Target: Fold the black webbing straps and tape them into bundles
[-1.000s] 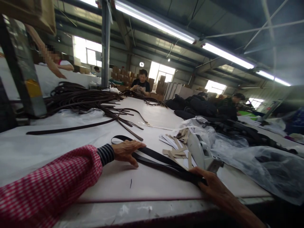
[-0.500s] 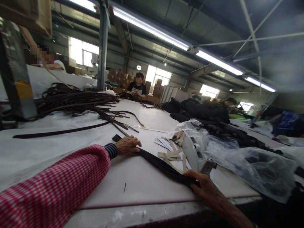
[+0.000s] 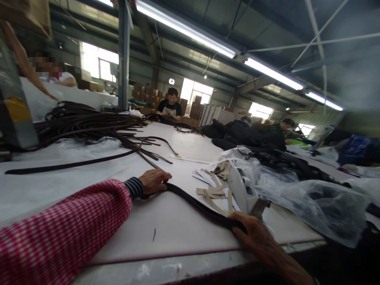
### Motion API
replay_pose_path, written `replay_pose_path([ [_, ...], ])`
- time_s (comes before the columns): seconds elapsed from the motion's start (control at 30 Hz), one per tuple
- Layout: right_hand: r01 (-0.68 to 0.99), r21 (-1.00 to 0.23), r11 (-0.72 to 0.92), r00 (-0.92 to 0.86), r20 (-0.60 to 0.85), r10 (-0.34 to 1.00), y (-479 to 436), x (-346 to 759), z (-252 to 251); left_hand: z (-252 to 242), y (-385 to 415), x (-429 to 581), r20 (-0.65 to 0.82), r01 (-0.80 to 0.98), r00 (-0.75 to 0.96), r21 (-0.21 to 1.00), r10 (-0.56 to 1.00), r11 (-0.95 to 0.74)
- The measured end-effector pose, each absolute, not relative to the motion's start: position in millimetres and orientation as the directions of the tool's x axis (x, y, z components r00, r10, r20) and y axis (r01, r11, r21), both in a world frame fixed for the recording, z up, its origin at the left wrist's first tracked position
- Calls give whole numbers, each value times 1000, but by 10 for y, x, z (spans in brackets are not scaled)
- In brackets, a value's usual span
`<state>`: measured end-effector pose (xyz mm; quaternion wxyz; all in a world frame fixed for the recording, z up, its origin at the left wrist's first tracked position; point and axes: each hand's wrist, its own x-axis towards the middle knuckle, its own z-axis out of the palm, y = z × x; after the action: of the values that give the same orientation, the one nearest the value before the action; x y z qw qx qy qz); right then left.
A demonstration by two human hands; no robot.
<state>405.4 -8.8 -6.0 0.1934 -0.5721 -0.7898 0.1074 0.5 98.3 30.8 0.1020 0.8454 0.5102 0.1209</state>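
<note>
A dark strap, doubled over like a folded belt (image 3: 198,204), stretches across the white tabletop between my two hands. Its far part is gripped by my left hand (image 3: 154,181), fingers closed round it and palm down near the table. My right hand (image 3: 247,227) pinches the nearer end, close to the table's front edge; the very tip is hidden by the fingers. Behind my left hand, loose brown straps (image 3: 97,124) lie in a large tangled heap. One long strap (image 3: 74,164) runs out of it toward the left.
Paper and card strips (image 3: 215,190) lie beside a white tape dispenser (image 3: 237,186). Clear plastic bags (image 3: 314,206) and black padded goods (image 3: 246,132) cover the right side. A metal post (image 3: 18,107) stands at left. Several people work around the table, one person (image 3: 170,107) opposite.
My left hand has shifted slightly left and nearer, and the strap's free end beyond it is now mostly covered. My right hand has barely moved and still holds the strap.
</note>
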Motion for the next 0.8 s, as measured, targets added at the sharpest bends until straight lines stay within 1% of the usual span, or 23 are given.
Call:
replay_pose_path([
  [0.1, 851, -377, 365, -312, 195, 930, -148, 3911, -29, 297, 1015, 89, 30, 825, 359, 458, 933, -332],
  [0.17, 843, -383, 377, -339, 164, 926, -205, 3767, 36, 290, 1014, 149, -28, 793, 296, 564, 955, -230],
  [0.23, 838, -388, 383, -365, 122, 923, -266, 3610, 114, 296, 958, 197, -79, 743, 270, 651, 960, -155],
  [0.37, 804, -437, 404, -406, 94, 909, -337, 3381, 233, 326, 725, 227, -125, 593, 322, 800, 939, -97],
  [0.43, 770, -472, 428, -433, 105, 895, -330, 3334, 259, 330, 614, 206, -94, 514, 409, 846, 908, -144],
  [0.47, 752, -487, 443, -449, 112, 886, -318, 3324, 265, 328, 571, 188, -55, 507, 467, 834, 882, -217],
  [0.5, 735, -500, 459, -466, 120, 876, -304, 3320, 268, 324, 539, 168, -3, 527, 530, 785, 848, -327],
  [0.53, 719, -510, 473, -480, 129, 868, -291, 3319, 270, 322, 518, 146, 50, 557, 595, 694, 802, -457],
  [0.6, 698, -522, 491, -501, 134, 855, -269, 3321, 277, 331, 502, 109, 119, 581, 712, 455, 692, -675],
  [0.63, 695, -528, 487, -502, 127, 855, -262, 3321, 283, 344, 507, 97, 135, 572, 754, 347, 643, -743],
  [0.67, 698, -534, 476, -499, 113, 859, -257, 3317, 293, 364, 517, 91, 143, 554, 786, 269, 602, -788],
  [0.7, 704, -542, 458, -492, 92, 866, -252, 3310, 307, 387, 533, 91, 145, 534, 809, 225, 570, -815],
  [0.73, 711, -552, 436, -482, 70, 874, -247, 3298, 326, 411, 552, 98, 146, 514, 826, 206, 545, -833],
  [0.8, 710, -580, 399, -475, 23, 880, -229, 3259, 371, 443, 595, 127, 141, 495, 836, 220, 530, -840],
])
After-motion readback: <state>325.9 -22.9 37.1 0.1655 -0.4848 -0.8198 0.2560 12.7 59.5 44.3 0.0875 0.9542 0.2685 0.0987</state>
